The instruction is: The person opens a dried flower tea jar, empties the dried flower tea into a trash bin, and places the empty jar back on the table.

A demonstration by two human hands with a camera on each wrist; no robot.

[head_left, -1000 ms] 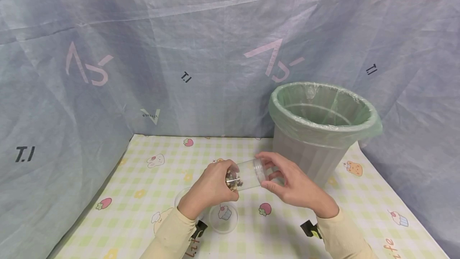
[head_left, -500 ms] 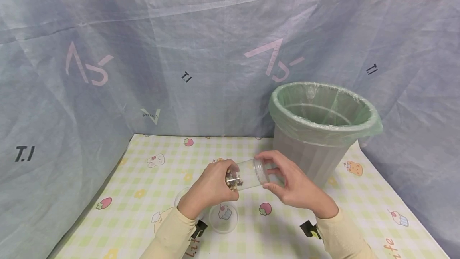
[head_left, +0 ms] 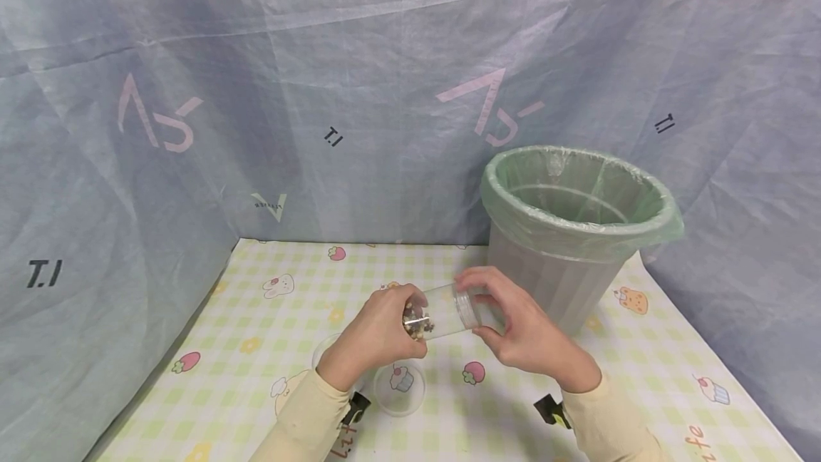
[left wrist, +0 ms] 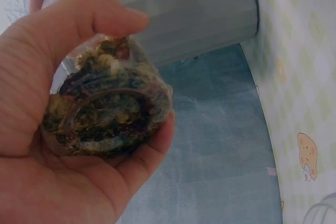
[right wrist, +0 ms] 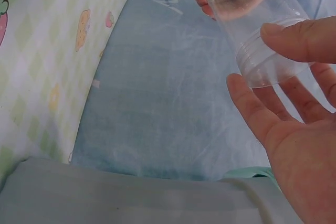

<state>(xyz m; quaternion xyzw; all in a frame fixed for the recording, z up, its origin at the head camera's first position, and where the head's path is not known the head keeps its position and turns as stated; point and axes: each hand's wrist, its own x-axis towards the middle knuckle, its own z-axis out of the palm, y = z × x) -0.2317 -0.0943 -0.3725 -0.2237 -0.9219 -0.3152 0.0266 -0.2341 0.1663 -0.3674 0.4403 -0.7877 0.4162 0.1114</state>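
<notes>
A clear plastic jar (head_left: 444, 311) lies tilted on its side above the table, held between both hands. My left hand (head_left: 378, 330) grips its base, fingers and thumb curled round it. Dried plant-like bits, dark green, brown and yellowish, fill the base end (left wrist: 110, 114) in the left wrist view. My right hand (head_left: 526, 326) has thumb and fingers curled about the ridged clear end (right wrist: 270, 59). Whether that ridged part is a lid or the neck cannot be told. Below the hands, a flat round clear piece (head_left: 399, 414) lies on the tablecloth.
A grey bin (head_left: 535, 280) lined with a green bag (head_left: 577, 234) stands at the back right, close behind my right hand. Another clear round item (head_left: 318, 349) is partly hidden by my left wrist. The checked tablecloth (head_left: 256, 319) meets a blue-grey cloth backdrop (head_left: 359, 177).
My right thumb has shifted slightly to the right along the jar's ridged end, and the right wrist has turned a little. The left hand and the jar have hardly moved.
</notes>
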